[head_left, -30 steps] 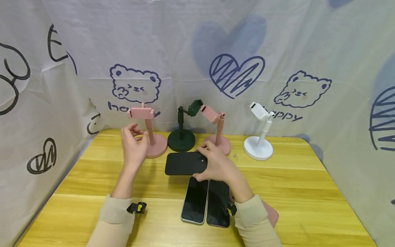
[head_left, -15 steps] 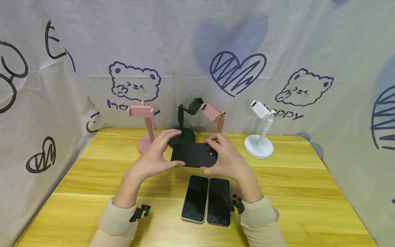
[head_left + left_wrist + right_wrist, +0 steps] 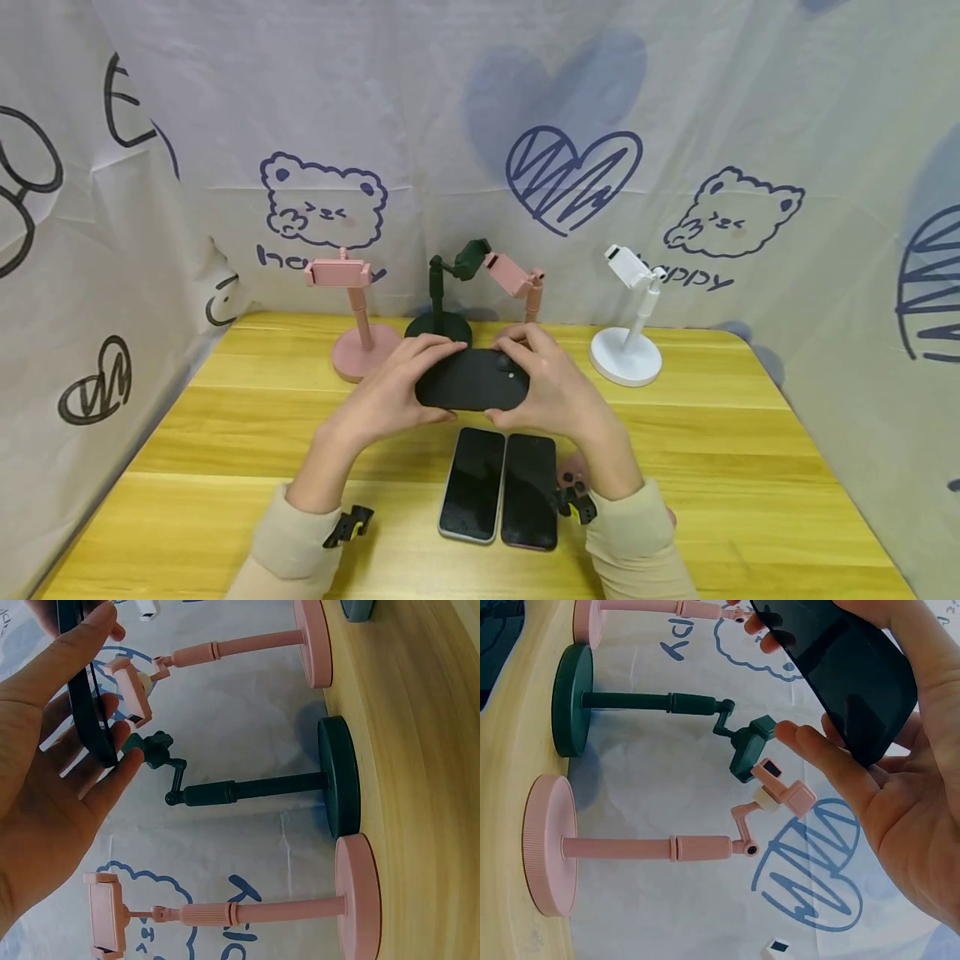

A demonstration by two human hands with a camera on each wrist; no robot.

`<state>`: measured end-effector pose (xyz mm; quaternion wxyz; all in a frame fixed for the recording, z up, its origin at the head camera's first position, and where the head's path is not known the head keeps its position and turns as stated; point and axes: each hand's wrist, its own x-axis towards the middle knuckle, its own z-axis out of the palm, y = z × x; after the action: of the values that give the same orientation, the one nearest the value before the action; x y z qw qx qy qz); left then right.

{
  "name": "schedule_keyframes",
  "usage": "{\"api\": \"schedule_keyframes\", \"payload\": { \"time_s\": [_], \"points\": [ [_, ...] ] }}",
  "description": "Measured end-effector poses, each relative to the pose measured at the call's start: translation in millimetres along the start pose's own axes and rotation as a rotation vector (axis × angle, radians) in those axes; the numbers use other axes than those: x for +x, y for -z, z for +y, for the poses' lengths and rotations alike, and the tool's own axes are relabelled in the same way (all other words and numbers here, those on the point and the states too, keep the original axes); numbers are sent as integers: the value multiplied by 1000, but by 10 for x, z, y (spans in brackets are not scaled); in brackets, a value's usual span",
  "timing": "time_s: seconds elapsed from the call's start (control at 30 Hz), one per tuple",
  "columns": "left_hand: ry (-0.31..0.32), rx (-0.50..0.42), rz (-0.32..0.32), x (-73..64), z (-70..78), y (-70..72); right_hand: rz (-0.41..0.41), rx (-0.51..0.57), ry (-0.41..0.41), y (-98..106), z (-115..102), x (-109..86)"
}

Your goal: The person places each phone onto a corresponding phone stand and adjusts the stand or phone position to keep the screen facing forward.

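Note:
A black smartphone is held sideways above the table, its back with the camera toward the head view. My left hand grips its left end, thumb below and fingers above. My right hand grips the right end by the camera in the same way. The right wrist view shows the phone's dark screen facing the stands. Behind the phone stand a dark green phone stand and a pink phone stand, their bases partly hidden by the hands. Another pink phone stand is left of them.
Two phones lie face up side by side, a silver-edged phone and a dark phone. A pink phone is mostly hidden under the right forearm. A white phone stand is at the back right. A printed cloth hangs behind the wooden table.
My left hand has come from beside the left pink stand to the phone's left end and now grips it. The phone, in my right hand, has moved slightly right and up.

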<state>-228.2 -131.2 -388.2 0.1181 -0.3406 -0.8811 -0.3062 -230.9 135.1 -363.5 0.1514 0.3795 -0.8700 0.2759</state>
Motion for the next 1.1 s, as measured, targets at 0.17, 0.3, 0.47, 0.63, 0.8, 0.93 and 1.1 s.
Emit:
{"api": "schedule_keyframes", "payload": {
  "time_s": [0.17, 0.3, 0.47, 0.63, 0.8, 0.93, 1.1],
  "points": [
    [-32, -40, 19, -15, -27, 11, -16, 57, -24, 30, -6, 0],
    [-40, -101, 34, -28, -56, 42, 7, 126, -2, 53, 6, -2],
    [-12, -190, 11, -43, -70, 104, 68, 232, 69, 79, 28, -17],
    [49, -290, -39, -75, -84, 163, 124, 321, 130, 123, 31, -38],
    [61, -375, -81, -114, -131, 188, 153, 346, 170, 139, 30, -43],
    [60, -414, -96, -134, -147, 198, 168, 365, 205, 134, 30, -33],
    [65, -445, -98, -132, -146, 189, 206, 410, 270, 115, 45, -18]
  ]
}}
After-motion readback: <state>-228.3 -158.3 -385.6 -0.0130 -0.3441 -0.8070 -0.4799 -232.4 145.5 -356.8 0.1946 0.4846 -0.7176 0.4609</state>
